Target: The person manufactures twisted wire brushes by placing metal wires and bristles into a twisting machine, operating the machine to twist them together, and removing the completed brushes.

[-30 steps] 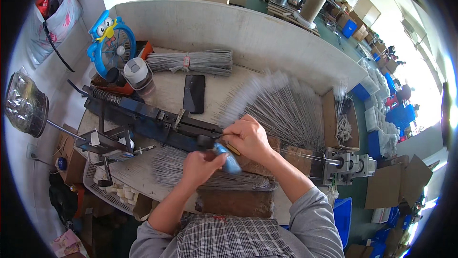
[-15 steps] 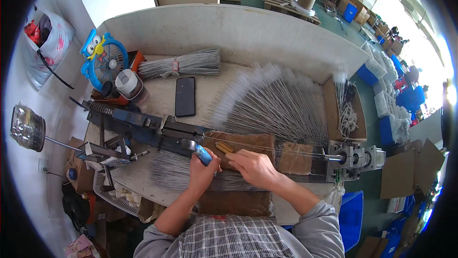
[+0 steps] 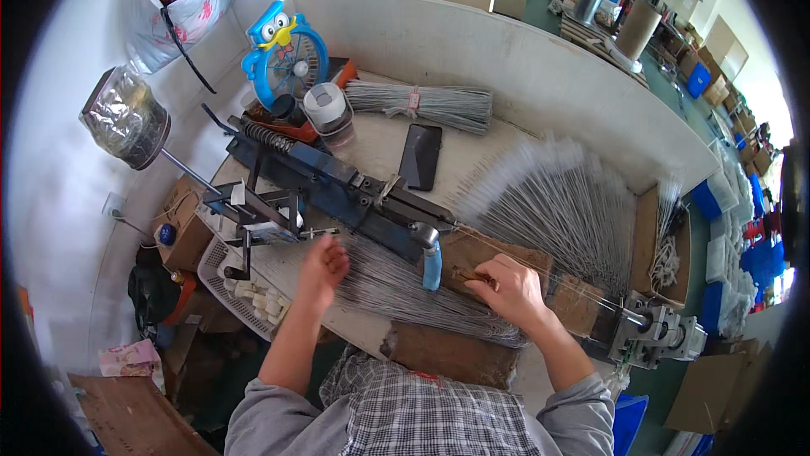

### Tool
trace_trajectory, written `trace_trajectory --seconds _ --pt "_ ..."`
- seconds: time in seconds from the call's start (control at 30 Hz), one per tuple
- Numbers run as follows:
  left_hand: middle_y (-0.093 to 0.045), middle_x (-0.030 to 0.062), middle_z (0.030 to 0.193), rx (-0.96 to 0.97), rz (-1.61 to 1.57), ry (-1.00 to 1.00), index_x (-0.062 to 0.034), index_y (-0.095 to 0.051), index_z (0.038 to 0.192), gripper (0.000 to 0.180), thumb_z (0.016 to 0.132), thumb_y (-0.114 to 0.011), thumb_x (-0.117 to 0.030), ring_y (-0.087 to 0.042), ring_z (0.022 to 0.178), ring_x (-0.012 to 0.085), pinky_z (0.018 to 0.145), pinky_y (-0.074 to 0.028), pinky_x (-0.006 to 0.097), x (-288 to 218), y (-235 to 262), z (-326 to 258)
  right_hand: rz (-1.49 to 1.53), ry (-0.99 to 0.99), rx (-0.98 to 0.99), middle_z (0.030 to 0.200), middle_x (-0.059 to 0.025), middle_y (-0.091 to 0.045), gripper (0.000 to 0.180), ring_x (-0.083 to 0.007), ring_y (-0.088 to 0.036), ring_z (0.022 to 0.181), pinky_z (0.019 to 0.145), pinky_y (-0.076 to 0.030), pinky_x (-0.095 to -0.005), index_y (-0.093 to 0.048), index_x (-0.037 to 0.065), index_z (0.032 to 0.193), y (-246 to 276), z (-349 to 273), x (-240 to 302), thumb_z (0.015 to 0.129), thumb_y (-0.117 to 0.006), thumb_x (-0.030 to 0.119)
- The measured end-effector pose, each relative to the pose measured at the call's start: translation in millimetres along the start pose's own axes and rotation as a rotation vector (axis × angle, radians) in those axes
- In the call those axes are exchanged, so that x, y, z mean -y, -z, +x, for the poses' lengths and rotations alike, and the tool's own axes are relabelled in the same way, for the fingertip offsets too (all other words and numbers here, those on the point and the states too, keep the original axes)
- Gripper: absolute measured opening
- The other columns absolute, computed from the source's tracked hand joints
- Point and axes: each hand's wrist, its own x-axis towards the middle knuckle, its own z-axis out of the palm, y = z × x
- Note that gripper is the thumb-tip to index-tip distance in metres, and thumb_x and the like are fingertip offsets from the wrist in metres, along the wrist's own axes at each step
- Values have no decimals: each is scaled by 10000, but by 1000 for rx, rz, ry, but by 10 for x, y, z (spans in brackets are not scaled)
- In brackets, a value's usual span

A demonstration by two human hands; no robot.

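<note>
My left hand [image 3: 323, 272] is raised over the table's left part, beside a small frame with a crank [image 3: 274, 220]; its fingers are loosely curled and apart, with nothing seen in them. My right hand [image 3: 513, 291] is closed in a pinch at one end of a small brass-coloured block [image 3: 463, 273], over a brown pad [image 3: 498, 245]. Between the hands rises a lever with a blue grip [image 3: 432, 266], which neither touches. It belongs to a long dark metal bench tool [image 3: 337, 190]. Taut thin wires [image 3: 498, 241] run from it to a metal chuck [image 3: 645, 318].
Fine-bristled wire brushes [image 3: 561, 203] fan out behind the pad; more grey wires [image 3: 405, 287] lie in front. A black phone [image 3: 420, 157], a bundle of wires [image 3: 447, 106], a blue fan [image 3: 287, 59] and a jar [image 3: 327, 110] stand behind. A basket [image 3: 228, 287] sits lower left.
My left hand has let go of the blue-gripped lever and moved left towards the crank frame. My right hand stays by the brass-coloured block. The whole view has shifted and turned.
</note>
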Motion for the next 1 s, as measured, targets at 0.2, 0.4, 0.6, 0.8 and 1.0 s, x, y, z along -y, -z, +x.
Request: trace_trajectory --seconds 0.2,0.4,0.6,0.8,1.0 --pt "-616 -11 737 -95 -177 20 -81 -643 913 179 894 -647 -259 -590 646 129 620 -510 278 -142 294 110 -26 -64 120 833 -60 -630 233 -254 -641 736 638 -519 -360 -682 63 907 58 72 127 793 -717 264" --pt "-608 15 712 -126 -80 -142 -63 -648 883 158 875 -666 -219 -575 634 105 599 -493 243 91 46 -24 -46 17 40 832 -64 -633 168 -261 -636 768 668 -523 -352 -677 63 918 370 11 249 793 -706 172" --pt "-636 41 792 382 115 13 -18 -638 945 154 925 -610 -168 -558 644 73 595 -465 223 670 -1235 -741 32 -169 -106 847 -110 -648 182 -296 -621 823 724 -500 -378 -670 30 961 619 118 37 803 -689 119" --pt "-645 36 846 601 92 -71 -32 -620 964 150 963 -570 -174 -555 664 76 612 -453 221 954 -1825 -624 165 -224 -89 881 -137 -662 203 -287 -630 828 741 -504 -356 -668 10 989 729 -96 -30 813 -686 108" --pt "-627 10 854 678 176 -208 -22 -632 983 154 958 -583 -166 -532 706 50 640 -434 199 1030 -1934 -652 412 -330 -96 883 -128 -668 214 -223 -638 803 726 -499 -313 -666 6 1029 725 -132 -146 834 -676 93"
